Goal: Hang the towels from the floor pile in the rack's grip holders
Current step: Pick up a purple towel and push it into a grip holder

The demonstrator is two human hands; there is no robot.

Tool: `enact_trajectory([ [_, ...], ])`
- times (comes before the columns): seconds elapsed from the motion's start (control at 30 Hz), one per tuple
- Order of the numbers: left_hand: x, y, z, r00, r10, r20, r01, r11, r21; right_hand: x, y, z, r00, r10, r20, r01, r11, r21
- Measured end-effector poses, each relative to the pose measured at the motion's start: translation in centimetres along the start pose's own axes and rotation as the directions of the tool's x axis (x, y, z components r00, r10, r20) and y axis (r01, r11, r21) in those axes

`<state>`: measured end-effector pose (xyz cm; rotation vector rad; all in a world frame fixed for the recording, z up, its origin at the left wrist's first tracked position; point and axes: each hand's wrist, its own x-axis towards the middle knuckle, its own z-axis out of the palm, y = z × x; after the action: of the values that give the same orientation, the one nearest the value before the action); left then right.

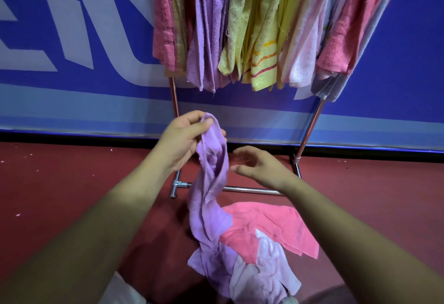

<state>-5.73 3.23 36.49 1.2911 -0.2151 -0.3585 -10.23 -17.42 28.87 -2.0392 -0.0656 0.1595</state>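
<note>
Left hand: the left hand is raised before the rack's lower part. Its thumb and fingers are curled round the top end of a long lilac terry towel, pinching it.
Right hand: the right hand is blurred, palm turned toward the towel, with fingers loosely spread and holding nothing. It is just beside the towel's middle; whether it touches cannot be told.
Lilac towel: it hangs twisted from the left hand, and its lower end lies on the floor pile.
Floor pile: a flat pink terry towel and crumpled pale lilac-white towels lie on the dark red floor, between the forearms and near the rack's base.
Rack: a chrome tube rack stands against a blue banner with white letters.
Hanging towels: pink, lilac, yellow, pale pink and grey-blue hanging towels are crowded side by side. The grip holders are out of frame.
</note>
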Motion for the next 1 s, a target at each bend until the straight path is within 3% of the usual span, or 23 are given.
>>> enact_trajectory([
  [0.1,-0.3,-0.3,0.8,0.996,-0.014,0.085,0.01,0.999,0.041,0.0,-1.0,1.4,0.995,-0.091,0.031,0.091,0.996,-0.002],
  [0.3,-0.3,-0.1,0.4,0.997,-0.007,0.076,0.009,0.999,-0.037,-0.6,-1.9,2.0,0.991,-0.073,0.108,0.058,0.989,0.133],
  [0.43,0.0,0.0,0.4,0.998,0.033,0.061,-0.029,0.998,-0.062,0.0,-1.2,2.1,0.994,-0.097,-0.055,0.091,0.99,-0.104],
  [0.63,0.2,0.6,-0.2,0.991,0.118,-0.069,-0.128,0.977,-0.169,0.1,1.7,-0.3,0.993,0.119,-0.023,-0.117,0.894,-0.433],
  [0.7,0.4,0.8,-0.5,0.986,0.142,-0.091,-0.157,0.972,-0.175,0.1,2.7,-0.8,0.969,0.246,-0.029,-0.233,0.87,-0.434],
  [0.73,0.6,0.7,-0.7,0.982,0.152,-0.113,-0.168,0.973,-0.155,0.0,3.1,-0.9,0.953,0.299,-0.046,-0.296,0.889,-0.349],
  [0.8,1.2,0.2,-1.4,0.964,0.194,-0.184,-0.203,0.979,-0.032,0.1,2.9,-1.2,0.929,0.356,-0.1,-0.366,0.924,-0.109],
  [0.83,1.5,-0.2,-1.9,0.944,0.248,-0.218,-0.226,0.966,0.124,0.2,2.4,-1.3,0.924,0.365,-0.116,-0.366,0.93,0.007],
  [0.9,1.9,-0.9,-3.1,0.905,0.38,-0.192,-0.239,0.827,0.51,0.2,0.4,-1.7,0.929,0.354,-0.107,-0.33,0.925,0.189],
  [1.0,1.8,-1.3,-3.5,0.905,0.408,-0.12,-0.204,0.663,0.72,-0.7,-2.9,-2.2,0.952,0.3,-0.066,-0.263,0.907,0.329],
])
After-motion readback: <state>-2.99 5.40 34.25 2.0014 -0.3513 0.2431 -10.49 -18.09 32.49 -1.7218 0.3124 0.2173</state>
